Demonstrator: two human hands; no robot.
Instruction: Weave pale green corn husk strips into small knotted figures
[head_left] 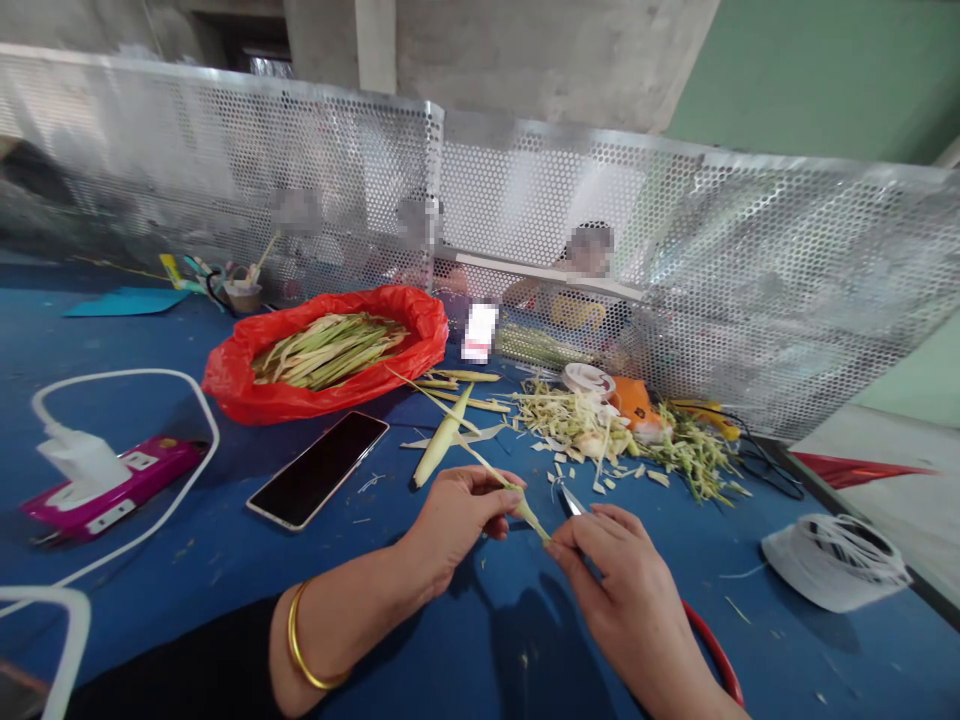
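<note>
A pale green plant strip (535, 520), probably a folded leaf or husk, is stretched between my hands above the blue table. My left hand (465, 520) pinches it between thumb and fingers, with its long narrow tail running up and away. The thumb and forefinger of my right hand (619, 570) are closed at its near tip. From the same hand a pointed metal blade (572, 500) sticks out; its handle is hidden by the palm. Just beyond my left hand lies a pale, tapered plant piece (442, 440) on the table.
A red plastic bag (247, 400) holds long green leaves. Nearby are a phone (319, 470), a purple power strip (124, 490) with a white cable, plant scraps (570, 420), and a white roll of string (832, 565). Behind a perforated metal screen (517, 190) sit other people.
</note>
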